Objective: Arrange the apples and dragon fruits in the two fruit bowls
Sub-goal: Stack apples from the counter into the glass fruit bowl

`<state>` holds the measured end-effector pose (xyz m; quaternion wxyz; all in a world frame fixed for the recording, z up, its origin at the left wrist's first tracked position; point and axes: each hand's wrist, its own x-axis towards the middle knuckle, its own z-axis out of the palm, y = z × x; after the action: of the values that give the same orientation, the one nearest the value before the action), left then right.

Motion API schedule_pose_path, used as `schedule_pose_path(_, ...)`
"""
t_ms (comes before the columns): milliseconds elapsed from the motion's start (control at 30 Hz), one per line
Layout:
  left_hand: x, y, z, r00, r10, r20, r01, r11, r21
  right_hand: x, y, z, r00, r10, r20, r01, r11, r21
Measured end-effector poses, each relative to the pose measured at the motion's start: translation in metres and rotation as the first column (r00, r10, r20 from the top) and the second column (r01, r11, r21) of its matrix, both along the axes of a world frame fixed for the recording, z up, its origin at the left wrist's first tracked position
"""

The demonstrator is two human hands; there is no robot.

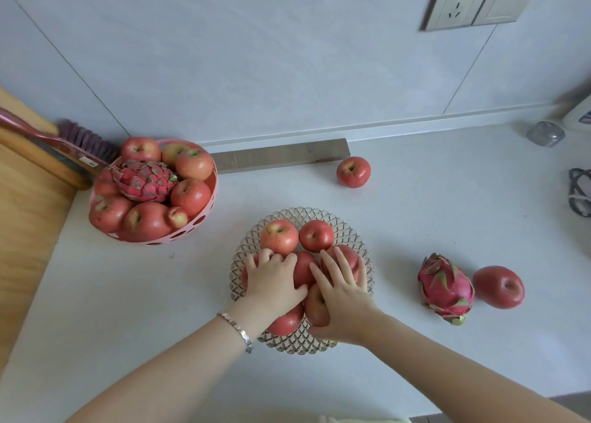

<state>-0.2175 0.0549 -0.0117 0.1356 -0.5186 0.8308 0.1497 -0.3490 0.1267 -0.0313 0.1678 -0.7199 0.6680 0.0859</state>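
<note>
A clear glass bowl (319, 215) in the middle of the counter holds several red apples (279, 236). My left hand (273, 283) lies spread over the apples on the bowl's left side. My right hand (343, 298) lies over those on the right, its thumb under a front apple (315, 306). A pink perforated bowl (192, 227) at the left holds several apples and a dragon fruit (144, 179). On the counter to the right lie a second dragon fruit (446, 286) and an apple (499, 286) beside it. Another apple (353, 171) sits further back.
A grey strip (278, 155) lies along the wall behind the bowls. A brush (64, 141) rests on a wooden board (25, 198) at the far left. A small clear container (545, 133) and a dark-strapped item (580, 192) are at the right edge.
</note>
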Motion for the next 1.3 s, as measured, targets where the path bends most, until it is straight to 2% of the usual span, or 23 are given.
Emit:
schedule_pose_path(67,-0.007,-0.002,0.0,0.999,0.04,-0.029,-0.04,0.999,0.022,-0.005,0.008,-0.009,1.0,-0.01,0.024,0.013,0.996,-0.093)
schedule_pose_path(200,-0.008,-0.001,-0.005,0.99,0.108,-0.095,-0.107,0.994,0.021,-0.008,0.015,-0.014,0.999,-0.012,0.034,0.016,0.991,-0.132)
schedule_pose_path(400,-0.004,0.009,-0.013,0.999,0.004,-0.04,-0.008,0.994,-0.108,-0.004,0.013,-0.014,0.998,-0.048,0.034,0.052,0.989,-0.138)
schedule_pose_path(533,-0.012,0.014,-0.01,0.998,-0.05,-0.023,0.043,0.97,-0.24,-0.005,0.011,-0.01,0.998,-0.055,0.032,0.057,0.996,-0.07)
schedule_pose_path(633,-0.016,0.007,0.0,0.995,0.033,-0.093,-0.046,0.99,-0.134,-0.007,0.008,-0.003,0.996,-0.023,0.09,0.029,0.997,-0.068)
schedule_pose_path(700,-0.017,-0.007,0.012,0.971,0.077,-0.227,-0.119,0.977,-0.179,-0.01,0.008,-0.002,0.975,-0.062,0.211,0.072,0.996,-0.042)
schedule_pose_path(767,-0.015,-0.025,0.017,0.95,0.129,-0.284,-0.188,0.964,-0.19,-0.011,0.008,-0.001,0.97,-0.089,0.225,0.096,0.995,-0.019)
schedule_pose_path(833,-0.012,-0.044,0.015,0.939,0.252,-0.232,-0.268,0.962,-0.042,-0.011,0.008,-0.003,0.976,-0.079,0.202,0.082,0.997,-0.008)
schedule_pose_path(933,-0.009,-0.068,0.001,0.873,0.442,-0.206,-0.384,0.883,0.27,-0.006,0.005,-0.003,0.979,-0.069,0.191,0.076,0.997,-0.027)
schedule_pose_path(1000,-0.009,-0.075,-0.006,0.838,0.499,-0.223,-0.408,0.843,0.351,-0.003,0.0,-0.002,0.985,-0.063,0.158,0.068,0.997,-0.028)
schedule_pose_path(1100,-0.006,-0.072,-0.008,0.82,0.488,-0.297,-0.385,0.856,0.344,0.0,-0.008,-0.002,0.989,-0.055,0.139,0.055,0.998,0.002)
schedule_pose_path(1300,0.003,-0.053,-0.006,0.824,0.315,-0.471,-0.249,0.948,0.2,0.001,-0.01,-0.006,0.984,-0.059,0.167,0.056,0.998,0.024)
